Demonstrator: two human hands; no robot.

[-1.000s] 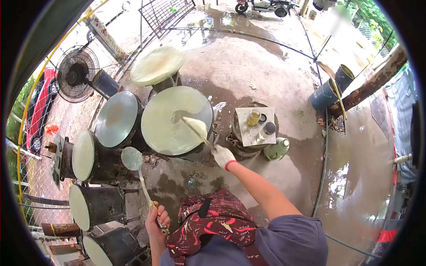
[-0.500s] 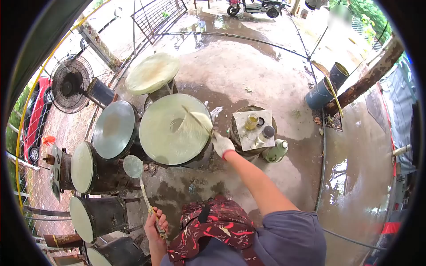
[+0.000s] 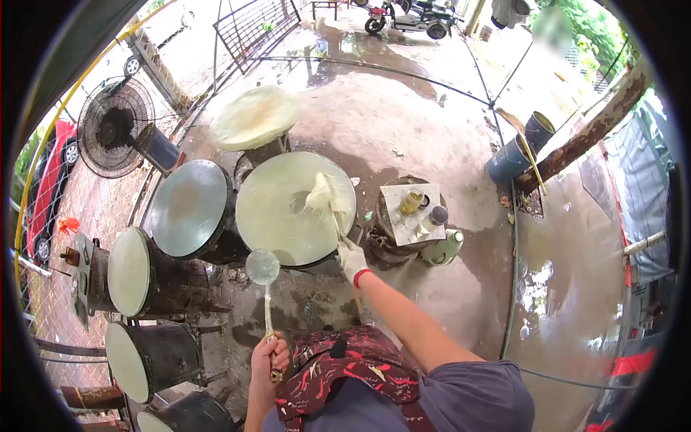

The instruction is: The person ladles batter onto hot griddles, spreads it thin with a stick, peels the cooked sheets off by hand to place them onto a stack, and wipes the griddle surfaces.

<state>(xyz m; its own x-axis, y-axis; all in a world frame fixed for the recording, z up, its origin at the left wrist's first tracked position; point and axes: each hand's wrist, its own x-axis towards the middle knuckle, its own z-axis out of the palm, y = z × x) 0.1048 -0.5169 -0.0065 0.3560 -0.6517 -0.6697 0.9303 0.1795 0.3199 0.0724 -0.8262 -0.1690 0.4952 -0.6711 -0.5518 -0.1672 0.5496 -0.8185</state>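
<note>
My left hand (image 3: 270, 354) is closed round the handle of a ladle (image 3: 263, 267), whose round pale head is raised near the front of a large round griddle (image 3: 270, 216). A pale, thin layer covers the griddle. My right hand (image 3: 352, 259), in a white glove with a red cuff, grips a stick-like tool (image 3: 337, 219) at the griddle's right edge. At the tool's far end, a whitish, soft lump of batter or dough (image 3: 321, 194) lies over the griddle's surface. The exact shape of the tool's end is hidden by it.
More round griddles stand left, including a bare-looking one (image 3: 188, 207) and a pale-coated one (image 3: 129, 271). Behind is another covered griddle (image 3: 255, 117). A stand at right holds a white board (image 3: 403, 230) with jars; a green bottle (image 3: 444, 248) is beside it. A fan (image 3: 115, 127) stands far left.
The ladle in my left hand has moved right, closer to the large griddle. My right hand has shifted slightly, and the tool now points more directly away. The whole view has shifted a little.
</note>
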